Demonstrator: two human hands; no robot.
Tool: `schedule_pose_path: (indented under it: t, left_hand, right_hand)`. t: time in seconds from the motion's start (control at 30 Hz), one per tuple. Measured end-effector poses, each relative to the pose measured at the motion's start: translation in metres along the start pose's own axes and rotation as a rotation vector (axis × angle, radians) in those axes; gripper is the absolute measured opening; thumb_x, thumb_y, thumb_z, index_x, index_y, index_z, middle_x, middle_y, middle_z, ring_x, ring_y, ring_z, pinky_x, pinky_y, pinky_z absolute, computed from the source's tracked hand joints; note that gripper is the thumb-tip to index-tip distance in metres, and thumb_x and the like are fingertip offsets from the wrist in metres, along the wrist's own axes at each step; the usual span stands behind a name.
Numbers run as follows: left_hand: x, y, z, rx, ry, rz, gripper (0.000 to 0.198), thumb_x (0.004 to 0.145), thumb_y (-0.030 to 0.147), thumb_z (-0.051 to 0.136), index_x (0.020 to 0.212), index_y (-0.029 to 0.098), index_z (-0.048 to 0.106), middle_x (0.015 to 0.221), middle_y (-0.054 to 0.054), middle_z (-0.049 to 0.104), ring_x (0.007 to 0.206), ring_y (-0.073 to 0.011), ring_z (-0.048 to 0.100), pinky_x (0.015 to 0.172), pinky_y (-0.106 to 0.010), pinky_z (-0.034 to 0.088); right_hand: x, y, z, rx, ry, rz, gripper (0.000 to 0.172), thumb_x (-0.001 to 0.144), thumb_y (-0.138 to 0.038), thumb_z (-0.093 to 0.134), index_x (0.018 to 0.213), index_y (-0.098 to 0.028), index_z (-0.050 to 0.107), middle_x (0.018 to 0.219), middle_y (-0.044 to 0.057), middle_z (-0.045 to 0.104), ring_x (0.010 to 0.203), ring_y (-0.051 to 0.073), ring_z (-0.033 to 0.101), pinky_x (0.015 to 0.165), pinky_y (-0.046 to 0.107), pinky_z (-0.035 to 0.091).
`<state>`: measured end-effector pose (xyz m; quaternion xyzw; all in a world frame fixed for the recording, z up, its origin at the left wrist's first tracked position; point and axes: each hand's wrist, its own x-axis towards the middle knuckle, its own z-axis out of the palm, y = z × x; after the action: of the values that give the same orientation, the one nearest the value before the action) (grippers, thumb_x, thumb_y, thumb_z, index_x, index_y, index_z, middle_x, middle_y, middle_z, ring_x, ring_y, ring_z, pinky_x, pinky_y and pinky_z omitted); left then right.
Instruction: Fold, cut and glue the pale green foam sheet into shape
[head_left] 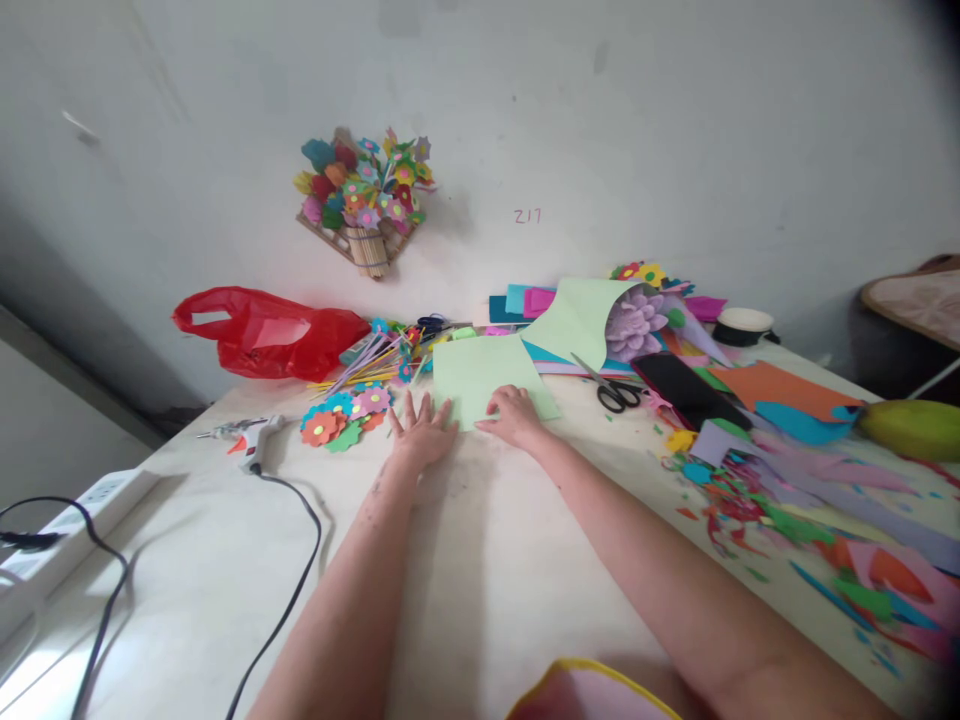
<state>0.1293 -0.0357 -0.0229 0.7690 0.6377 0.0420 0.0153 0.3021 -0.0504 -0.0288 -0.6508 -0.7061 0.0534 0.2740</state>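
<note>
A pale green sheet [487, 370] lies flat on the table. My left hand [424, 430] rests at its lower left corner, palm down with the fingers spread. At the sheet's lower edge, my right hand [516, 418] has its fingers curled in and pinched together at the paper. Just left of my left hand is a heap of cut paper flowers [330, 425]. Black-handled scissors [616, 395] lie to the right of the sheet. Behind it, another pale green sheet [577, 315] curls up around a purple flower [636, 322].
A glue gun [259, 440] with a trailing cord and a white power strip [90, 510] are on the left. A red plastic bag [274, 345] sits at the back. Coloured scraps [750, 510] and a phone [690, 392] cover the right side. A flower basket [367, 250] hangs on the wall.
</note>
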Motion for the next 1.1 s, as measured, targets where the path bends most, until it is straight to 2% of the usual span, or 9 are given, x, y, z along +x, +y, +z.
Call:
schedule_pose_path:
  t: [0.2,0.4,0.47,0.57,0.63,0.8,0.97,1.1]
  left_hand:
    - [-0.002,-0.013,-0.001,-0.007,0.016,-0.032,0.051,0.077,0.051,0.03,0.126,0.036,0.034,0.141,0.0,0.017,0.127,-0.0287,-0.012,0.093,-0.061,-0.009]
    - [-0.006,-0.021,-0.004,0.015,0.038,-0.084,0.051,0.078,0.047,0.03,0.127,0.035,0.033,0.142,0.0,0.015,0.126,-0.0297,-0.014,0.093,-0.06,-0.011]
    - [-0.01,-0.019,-0.007,0.031,0.124,-0.098,0.05,0.078,0.042,0.032,0.128,0.034,0.033,0.142,0.0,0.012,0.126,-0.0296,-0.014,0.094,-0.059,-0.012]
    - [-0.015,-0.013,-0.012,0.074,0.335,-0.126,0.051,0.079,0.034,0.032,0.13,0.028,0.031,0.143,-0.001,0.01,0.127,-0.027,-0.015,0.098,-0.054,-0.011]
    - [-0.017,-0.008,-0.014,0.08,0.403,-0.131,0.052,0.08,0.032,0.031,0.131,0.024,0.028,0.143,-0.003,0.012,0.128,-0.0247,-0.014,0.1,-0.051,-0.008]
    - [-0.012,0.002,-0.013,0.018,0.352,-0.035,0.052,0.082,0.035,0.027,0.132,0.023,0.027,0.141,-0.003,0.019,0.129,-0.023,-0.008,0.103,-0.049,-0.003]
    - [-0.007,-0.002,-0.007,-0.03,0.296,-0.062,0.053,0.082,0.039,0.024,0.132,0.022,0.026,0.139,-0.005,0.024,0.129,-0.0242,-0.005,0.102,-0.051,-0.004]
    - [-0.009,0.003,-0.005,-0.018,0.313,-0.007,0.057,0.08,0.048,0.025,0.131,0.023,0.029,0.14,-0.004,0.024,0.129,-0.0245,-0.007,0.101,-0.051,-0.006]
  right_hand:
    - [0.0,0.001,0.0,0.002,0.013,-0.01,0.028,0.06,-0.043,0.066,0.072,-0.019,0.059,0.094,0.006,0.049,0.086,0.018,0.043,0.077,0.028,0.032]
    - [-0.001,0.001,-0.001,0.013,0.004,0.003,0.025,0.06,-0.041,0.066,0.071,-0.019,0.059,0.097,0.006,0.049,0.088,0.019,0.042,0.078,0.028,0.032]
    - [-0.001,0.001,-0.001,0.016,0.001,0.005,0.025,0.06,-0.041,0.066,0.071,-0.019,0.059,0.098,0.006,0.049,0.089,0.019,0.042,0.078,0.028,0.032]
    - [-0.001,0.0,-0.001,0.014,0.002,0.011,0.026,0.06,-0.042,0.066,0.071,-0.019,0.059,0.097,0.007,0.05,0.088,0.019,0.043,0.077,0.027,0.033]
    - [0.0,0.001,0.0,0.011,0.006,0.005,0.027,0.06,-0.042,0.066,0.071,-0.019,0.059,0.096,0.006,0.05,0.087,0.019,0.043,0.076,0.027,0.033]
    - [0.001,0.003,0.003,0.017,0.032,-0.012,0.026,0.059,-0.042,0.066,0.069,-0.019,0.059,0.095,0.006,0.05,0.086,0.018,0.043,0.077,0.028,0.033]
    - [0.0,0.002,0.001,0.02,0.016,-0.003,0.027,0.059,-0.043,0.066,0.069,-0.019,0.059,0.095,0.006,0.05,0.086,0.018,0.043,0.077,0.028,0.033]
    - [0.0,0.001,0.0,0.018,0.021,-0.003,0.027,0.06,-0.043,0.066,0.07,-0.019,0.06,0.096,0.006,0.05,0.087,0.018,0.043,0.078,0.028,0.033]
